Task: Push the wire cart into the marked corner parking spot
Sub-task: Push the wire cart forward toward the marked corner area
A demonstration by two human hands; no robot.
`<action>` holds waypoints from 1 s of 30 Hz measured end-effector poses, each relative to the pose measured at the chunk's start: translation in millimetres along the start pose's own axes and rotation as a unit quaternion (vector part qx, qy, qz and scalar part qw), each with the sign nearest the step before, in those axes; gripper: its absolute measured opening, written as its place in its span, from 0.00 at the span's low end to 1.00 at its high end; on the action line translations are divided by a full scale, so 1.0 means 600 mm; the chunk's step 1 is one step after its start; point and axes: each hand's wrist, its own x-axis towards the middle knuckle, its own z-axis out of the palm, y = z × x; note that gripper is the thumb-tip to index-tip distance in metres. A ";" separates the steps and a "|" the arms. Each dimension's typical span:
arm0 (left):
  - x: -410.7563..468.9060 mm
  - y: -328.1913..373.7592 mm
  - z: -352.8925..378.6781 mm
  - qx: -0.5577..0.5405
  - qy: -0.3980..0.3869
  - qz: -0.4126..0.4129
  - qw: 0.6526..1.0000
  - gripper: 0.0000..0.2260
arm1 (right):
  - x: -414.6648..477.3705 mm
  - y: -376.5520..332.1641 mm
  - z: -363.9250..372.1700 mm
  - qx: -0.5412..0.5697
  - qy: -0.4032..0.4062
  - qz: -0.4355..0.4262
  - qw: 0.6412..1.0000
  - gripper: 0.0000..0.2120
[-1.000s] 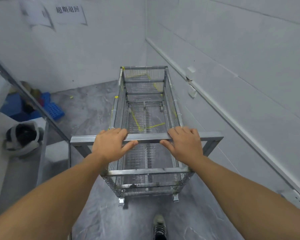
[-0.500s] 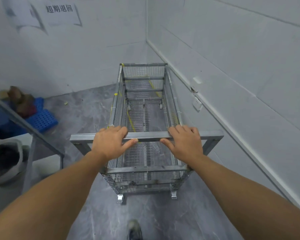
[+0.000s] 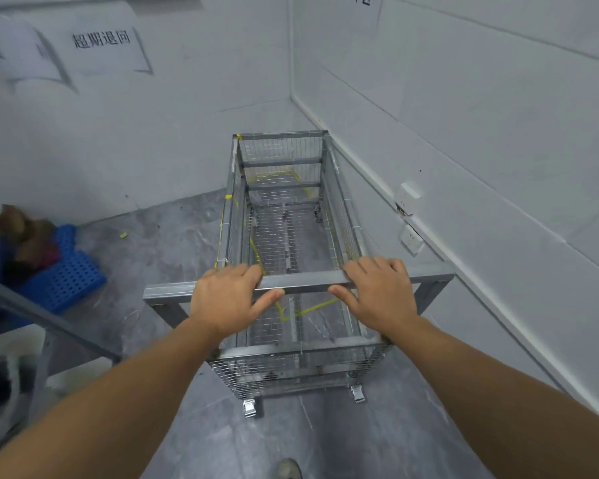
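Head view of a room corner. The grey floor (image 3: pixel 159 243) meets two white walls; the right wall (image 3: pixel 481 140) carries two sockets (image 3: pixel 408 216) on a low rail, and the left wall (image 3: pixel 135 140) bears a paper sign (image 3: pixel 106 46) with printed characters. The wire cart (image 3: pixel 284 257), a long mesh basket in a metal frame, stands lengthwise in the corner close beside the right wall, its far end near the left wall. Yellow tape lines (image 3: pixel 291 311) on the floor show through the mesh bottom; whether the cart lies fully inside them cannot be told. A blue perforated crate (image 3: pixel 66 274) lies at the floor's left edge, with blurred brown items above it. The handle bar (image 3: pixel 301 282) spans the cart's near end. The left hand (image 3: pixel 227 299) and the right hand (image 3: pixel 377 293) each wrap it, fingers over the top, thumbs beneath. A shoe tip (image 3: pixel 287 469) shows at the bottom edge.
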 end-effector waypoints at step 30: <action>0.369 -0.165 0.110 0.019 -0.034 -0.047 0.998 0.25 | 0.416 0.119 0.158 0.030 -0.029 -0.040 0.998 0.27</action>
